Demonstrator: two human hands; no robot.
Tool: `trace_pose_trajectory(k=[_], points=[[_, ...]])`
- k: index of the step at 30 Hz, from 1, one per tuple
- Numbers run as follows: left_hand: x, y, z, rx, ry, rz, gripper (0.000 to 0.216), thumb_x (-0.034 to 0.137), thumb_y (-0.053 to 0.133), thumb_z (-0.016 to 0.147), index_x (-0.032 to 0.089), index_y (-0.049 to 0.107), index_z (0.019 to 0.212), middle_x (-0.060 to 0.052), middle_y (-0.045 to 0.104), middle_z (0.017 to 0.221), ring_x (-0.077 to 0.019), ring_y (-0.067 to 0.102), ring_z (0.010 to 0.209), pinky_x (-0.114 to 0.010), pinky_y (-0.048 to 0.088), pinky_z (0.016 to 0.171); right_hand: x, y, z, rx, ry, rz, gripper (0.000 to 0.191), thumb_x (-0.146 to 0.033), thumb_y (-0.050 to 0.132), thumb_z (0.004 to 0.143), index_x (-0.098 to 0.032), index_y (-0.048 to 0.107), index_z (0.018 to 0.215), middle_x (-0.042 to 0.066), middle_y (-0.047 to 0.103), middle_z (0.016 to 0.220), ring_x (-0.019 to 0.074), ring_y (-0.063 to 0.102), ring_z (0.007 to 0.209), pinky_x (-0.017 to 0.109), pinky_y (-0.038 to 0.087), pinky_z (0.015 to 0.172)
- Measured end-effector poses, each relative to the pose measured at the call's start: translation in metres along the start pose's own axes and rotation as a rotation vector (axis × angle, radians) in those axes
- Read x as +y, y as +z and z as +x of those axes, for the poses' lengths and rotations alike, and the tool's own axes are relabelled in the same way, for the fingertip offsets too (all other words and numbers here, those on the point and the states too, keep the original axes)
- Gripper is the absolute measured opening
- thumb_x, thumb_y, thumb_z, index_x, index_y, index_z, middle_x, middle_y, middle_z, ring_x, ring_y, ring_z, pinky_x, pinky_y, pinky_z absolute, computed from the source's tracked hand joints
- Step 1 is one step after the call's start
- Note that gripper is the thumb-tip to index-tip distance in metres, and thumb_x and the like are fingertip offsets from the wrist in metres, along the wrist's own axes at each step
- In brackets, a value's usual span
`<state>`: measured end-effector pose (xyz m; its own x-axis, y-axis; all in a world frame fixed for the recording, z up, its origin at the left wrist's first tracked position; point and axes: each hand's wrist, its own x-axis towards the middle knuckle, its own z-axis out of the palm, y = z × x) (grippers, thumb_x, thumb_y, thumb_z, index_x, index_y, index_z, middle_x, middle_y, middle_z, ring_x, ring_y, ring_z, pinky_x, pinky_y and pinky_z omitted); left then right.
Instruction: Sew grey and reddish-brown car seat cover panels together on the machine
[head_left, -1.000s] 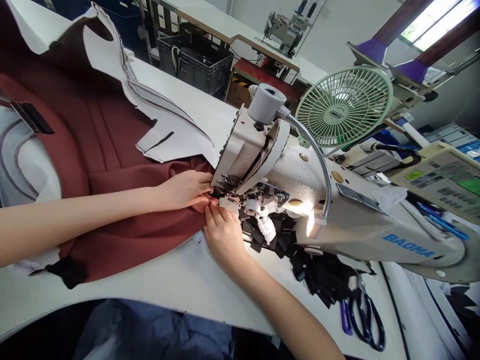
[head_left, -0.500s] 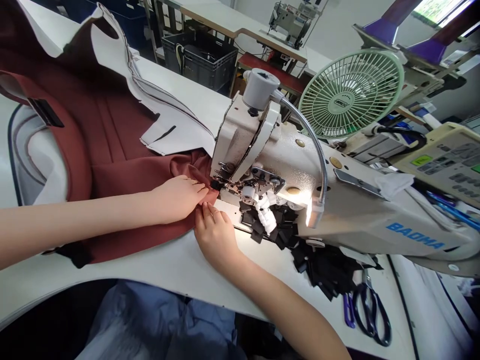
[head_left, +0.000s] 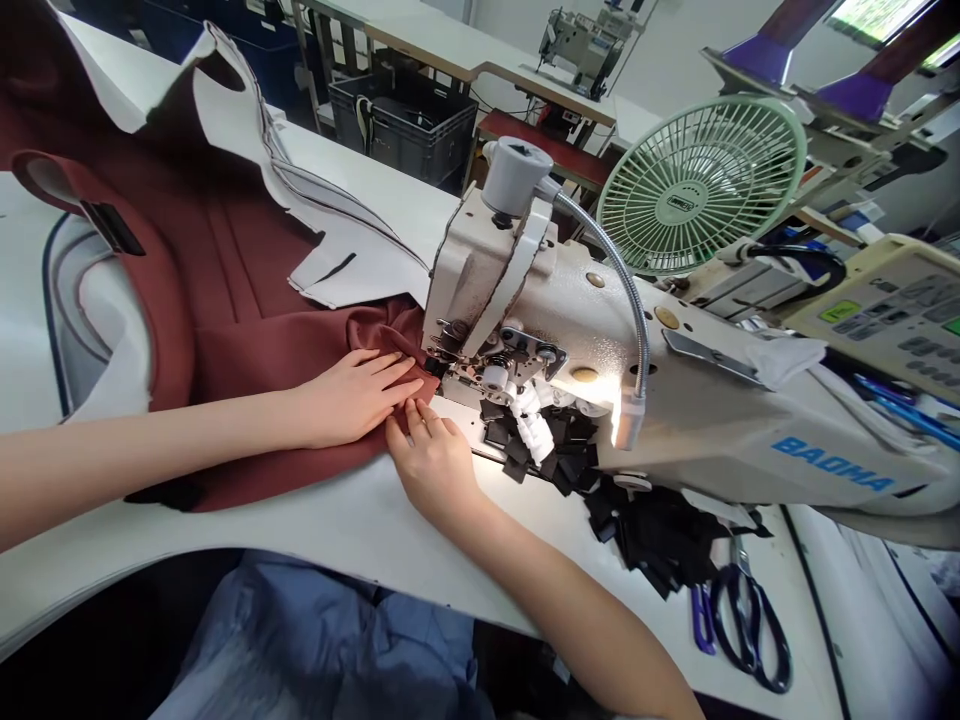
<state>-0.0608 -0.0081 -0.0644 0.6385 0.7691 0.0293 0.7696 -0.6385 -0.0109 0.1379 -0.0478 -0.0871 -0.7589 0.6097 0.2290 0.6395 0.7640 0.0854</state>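
Maroon fabric (head_left: 270, 360), part of a large sewn cover with white backing, lies on the sewing machine table and runs up to the needle area. My left hand (head_left: 360, 395) rests flat on it, fingers spread, just left of the presser foot. At the fabric's front edge, my right hand (head_left: 435, 465) has its fingers bent and gathered on the cloth, touching the left hand's fingertips. The sewing machine head (head_left: 487, 270) stands directly beyond both hands. The needle itself is too small to make out.
Many black fabric tabs (head_left: 660, 540) lie under the machine arm. Black-handled scissors (head_left: 750, 625) and a purple thread snipper (head_left: 703, 618) are at the right. A green fan (head_left: 690, 200) stands behind the machine, and a grey crate (head_left: 405, 120) sits beyond the table.
My left hand's fingers have spread apart and lie flatter on the fabric. The right hand stays at the edge, nearly unmoved. The cloth at the left appears shifted slightly rightward.
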Motion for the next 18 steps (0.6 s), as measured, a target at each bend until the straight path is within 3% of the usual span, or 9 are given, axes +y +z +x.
trace_pose_trajectory(k=[6,10,14,18], points=[[-0.009,0.0,0.01,0.02,0.015,-0.051,0.044,0.023,0.04,0.099,0.017,0.057,0.139,-0.015,0.048,0.153,-0.029,0.043,0.142,-0.046,0.03,0.117,0.012,0.005,0.007,0.028,0.063,0.03,0.034,-0.019,0.049,0.099,-0.012,0.065,0.127,0.021,0.064,0.134,0.0303,0.058,0.126,0.04,0.052,0.088],[-0.015,0.002,0.01,0.005,-0.004,-0.127,0.047,0.024,0.039,0.099,0.018,0.051,0.144,-0.014,0.042,0.157,-0.028,0.038,0.146,-0.047,0.026,0.12,0.007,-0.006,0.006,0.023,0.097,0.038,0.031,-0.017,0.049,0.099,-0.01,0.066,0.123,0.021,0.065,0.13,0.0282,0.059,0.117,0.04,0.051,0.087],[-0.025,-0.007,0.014,-0.203,-0.004,-0.204,0.055,0.027,0.038,0.1,0.024,0.036,0.155,-0.01,0.027,0.164,-0.0258,0.024,0.153,-0.046,0.021,0.122,-0.026,-0.032,0.027,0.006,-0.093,0.103,0.03,-0.015,0.04,0.101,-0.012,0.067,0.113,0.014,0.067,0.109,0.0212,0.06,0.094,0.034,0.053,0.083],[-0.033,-0.025,0.025,-0.407,0.0,-0.211,0.064,0.028,0.042,0.096,0.028,0.027,0.158,-0.008,0.017,0.167,-0.0281,0.015,0.155,-0.049,0.02,0.122,-0.084,-0.04,0.08,0.081,-0.293,0.216,0.037,-0.018,0.034,0.104,-0.017,0.064,0.126,0.007,0.065,0.126,0.0179,0.058,0.108,0.029,0.051,0.091]])
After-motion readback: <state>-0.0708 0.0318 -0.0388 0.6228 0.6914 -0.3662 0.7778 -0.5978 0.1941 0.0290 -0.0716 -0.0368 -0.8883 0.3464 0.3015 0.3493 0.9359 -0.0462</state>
